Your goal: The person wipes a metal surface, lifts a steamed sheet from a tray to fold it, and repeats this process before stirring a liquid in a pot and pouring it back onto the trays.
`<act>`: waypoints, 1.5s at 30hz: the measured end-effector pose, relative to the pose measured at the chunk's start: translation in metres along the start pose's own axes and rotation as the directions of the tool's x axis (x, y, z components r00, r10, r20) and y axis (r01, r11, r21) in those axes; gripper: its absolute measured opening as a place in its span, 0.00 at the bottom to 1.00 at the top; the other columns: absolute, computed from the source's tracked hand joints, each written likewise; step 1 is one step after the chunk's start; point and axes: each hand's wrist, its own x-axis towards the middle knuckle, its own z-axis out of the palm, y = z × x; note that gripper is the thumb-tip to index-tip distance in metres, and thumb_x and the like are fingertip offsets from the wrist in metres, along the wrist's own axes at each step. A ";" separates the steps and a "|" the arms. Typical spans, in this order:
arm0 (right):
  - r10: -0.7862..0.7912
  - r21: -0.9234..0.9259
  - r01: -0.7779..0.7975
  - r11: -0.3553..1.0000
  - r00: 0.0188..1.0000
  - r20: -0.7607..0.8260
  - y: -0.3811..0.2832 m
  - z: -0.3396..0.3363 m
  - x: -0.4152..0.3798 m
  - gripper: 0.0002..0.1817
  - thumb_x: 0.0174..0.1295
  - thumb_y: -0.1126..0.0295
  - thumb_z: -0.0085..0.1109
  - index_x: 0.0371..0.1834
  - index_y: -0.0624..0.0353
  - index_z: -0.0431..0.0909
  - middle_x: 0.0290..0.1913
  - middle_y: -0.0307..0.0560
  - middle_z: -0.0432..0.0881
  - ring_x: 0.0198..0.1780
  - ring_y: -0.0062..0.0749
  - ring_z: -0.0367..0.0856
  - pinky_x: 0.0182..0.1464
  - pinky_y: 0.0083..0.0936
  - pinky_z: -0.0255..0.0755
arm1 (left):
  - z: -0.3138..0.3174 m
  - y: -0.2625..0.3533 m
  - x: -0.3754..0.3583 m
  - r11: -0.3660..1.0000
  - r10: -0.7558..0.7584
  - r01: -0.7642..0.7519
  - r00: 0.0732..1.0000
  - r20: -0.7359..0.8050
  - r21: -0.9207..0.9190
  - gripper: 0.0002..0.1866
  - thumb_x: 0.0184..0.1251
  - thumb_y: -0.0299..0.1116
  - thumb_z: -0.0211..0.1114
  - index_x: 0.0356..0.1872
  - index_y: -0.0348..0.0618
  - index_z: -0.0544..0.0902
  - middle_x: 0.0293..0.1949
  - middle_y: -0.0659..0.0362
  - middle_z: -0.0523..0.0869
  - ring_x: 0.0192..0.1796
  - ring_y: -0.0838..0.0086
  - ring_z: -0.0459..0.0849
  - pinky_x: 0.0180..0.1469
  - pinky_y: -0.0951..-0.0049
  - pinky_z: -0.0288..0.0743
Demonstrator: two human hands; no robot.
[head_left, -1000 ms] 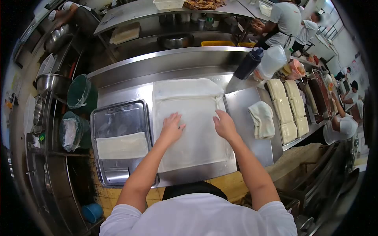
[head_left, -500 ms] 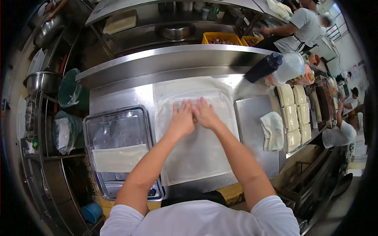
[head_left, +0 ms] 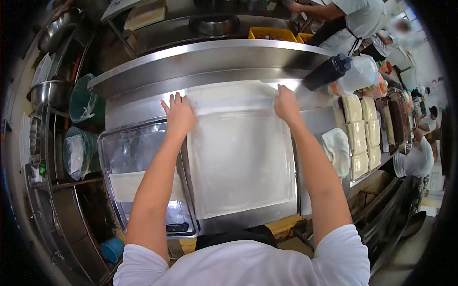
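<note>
A large white sheet of thin cloth (head_left: pixel 241 164) lies spread on the steel counter in front of me, with a crosswise fold line near its far end. At its upper left edge is my left hand (head_left: pixel 179 115), palm down with the fingers apart. On the opposite edge, my right hand (head_left: pixel 286 104) has its fingers curled and pinched at the cloth's upper right side. Left of the cloth sits a metal tray (head_left: pixel 138 148) with a folded white sheet (head_left: pixel 123 186) in it.
A folded white towel (head_left: pixel 336 150) lies to the right, beside several wrapped pale blocks (head_left: pixel 359 138). A dark bottle (head_left: pixel 328 71) and a clear plastic bag (head_left: pixel 359 74) stand at the back right. A steel ledge (head_left: pixel 214 57) runs behind. Co-workers, including one person (head_left: pixel 355 24), are beyond.
My hands have parted from the cloth's middle to its left and right edges, farther from me. The cloth looks flatter and smoother. The view has shifted slightly.
</note>
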 end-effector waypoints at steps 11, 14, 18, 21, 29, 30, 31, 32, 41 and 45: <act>0.168 0.190 -0.142 0.971 0.978 -0.127 0.003 -0.035 -0.026 0.05 0.53 0.76 0.61 0.31 0.60 0.85 0.39 0.55 0.84 0.47 0.55 0.81 0.50 0.48 0.74 | -0.008 -0.005 -0.034 0.814 -0.212 0.003 0.933 -0.292 -0.581 0.06 0.62 0.31 0.73 0.36 0.43 0.86 0.59 0.50 0.80 0.65 0.54 0.74 0.67 0.50 0.66; 0.150 0.193 -0.127 0.973 0.982 -0.113 0.007 -0.064 -0.079 0.03 0.51 0.76 0.61 0.29 0.61 0.83 0.37 0.56 0.82 0.44 0.55 0.80 0.48 0.47 0.73 | -0.032 -0.004 -0.089 0.827 -0.124 -0.092 0.932 -0.341 -0.554 0.07 0.57 0.26 0.74 0.35 0.43 0.85 0.59 0.51 0.80 0.67 0.51 0.74 0.68 0.52 0.67; 0.034 0.152 -0.034 0.988 0.999 0.005 0.013 -0.068 -0.158 0.06 0.51 0.77 0.61 0.31 0.62 0.84 0.39 0.55 0.83 0.46 0.55 0.80 0.49 0.46 0.74 | -0.031 -0.007 -0.155 0.896 0.114 -0.214 0.958 -0.264 -0.390 0.10 0.53 0.24 0.74 0.37 0.44 0.86 0.62 0.51 0.78 0.72 0.47 0.69 0.73 0.45 0.60; -0.005 0.164 -0.005 0.987 0.998 0.061 0.008 -0.066 -0.183 0.10 0.52 0.77 0.61 0.38 0.63 0.86 0.45 0.54 0.85 0.51 0.54 0.80 0.55 0.45 0.75 | -0.026 0.000 -0.181 0.933 0.102 -0.139 0.987 -0.127 -0.333 0.13 0.52 0.24 0.74 0.41 0.45 0.86 0.65 0.50 0.76 0.76 0.47 0.65 0.77 0.39 0.52; -0.247 0.125 0.216 0.968 0.906 0.343 -0.066 -0.026 -0.139 0.28 0.74 0.58 0.54 0.69 0.68 0.72 0.72 0.65 0.72 0.74 0.58 0.69 0.78 0.51 0.57 | -0.028 0.021 -0.184 0.917 0.152 -0.172 0.985 -0.084 -0.360 0.25 0.54 0.25 0.72 0.57 0.48 0.85 0.70 0.50 0.72 0.77 0.49 0.63 0.79 0.35 0.48; -0.181 0.014 0.189 0.982 0.912 0.369 -0.062 -0.020 -0.126 0.29 0.75 0.56 0.52 0.70 0.69 0.70 0.73 0.65 0.71 0.75 0.59 0.68 0.79 0.53 0.56 | -0.029 0.023 -0.185 0.915 0.159 -0.180 0.983 -0.086 -0.361 0.25 0.54 0.25 0.72 0.57 0.48 0.85 0.71 0.50 0.72 0.77 0.49 0.63 0.79 0.35 0.48; -0.110 -0.099 0.160 0.982 0.915 0.388 -0.054 -0.016 -0.109 0.31 0.76 0.54 0.51 0.71 0.70 0.69 0.74 0.66 0.69 0.76 0.59 0.66 0.79 0.54 0.54 | -0.030 0.024 -0.187 0.913 0.169 -0.189 0.982 -0.087 -0.362 0.25 0.54 0.25 0.73 0.57 0.49 0.85 0.71 0.50 0.72 0.77 0.49 0.63 0.79 0.35 0.48; -0.037 -0.214 0.131 0.968 0.918 0.394 -0.046 -0.015 -0.094 0.33 0.77 0.53 0.49 0.72 0.71 0.67 0.76 0.67 0.67 0.77 0.59 0.65 0.80 0.55 0.53 | -0.031 0.025 -0.187 0.910 0.179 -0.194 0.981 -0.076 -0.367 0.25 0.54 0.25 0.72 0.57 0.49 0.85 0.71 0.50 0.72 0.77 0.49 0.63 0.79 0.35 0.48; -0.081 0.179 0.043 0.983 0.974 0.210 -0.055 -0.051 -0.157 0.40 0.70 0.54 0.62 0.76 0.72 0.61 0.79 0.72 0.58 0.81 0.61 0.56 0.80 0.58 0.50 | -0.007 0.026 -0.182 0.882 0.242 -0.263 0.965 -0.103 -0.391 0.15 0.57 0.24 0.70 0.47 0.48 0.87 0.70 0.50 0.74 0.78 0.48 0.63 0.79 0.34 0.47; -0.259 0.251 0.191 0.949 0.926 0.274 -0.112 -0.071 -0.204 0.46 0.63 0.53 0.69 0.79 0.65 0.59 0.81 0.70 0.55 0.81 0.65 0.55 0.81 0.59 0.47 | -0.014 0.038 -0.173 0.830 0.210 -0.281 0.958 -0.197 -0.482 0.06 0.60 0.23 0.68 0.37 0.44 0.84 0.67 0.51 0.77 0.75 0.47 0.66 0.77 0.40 0.53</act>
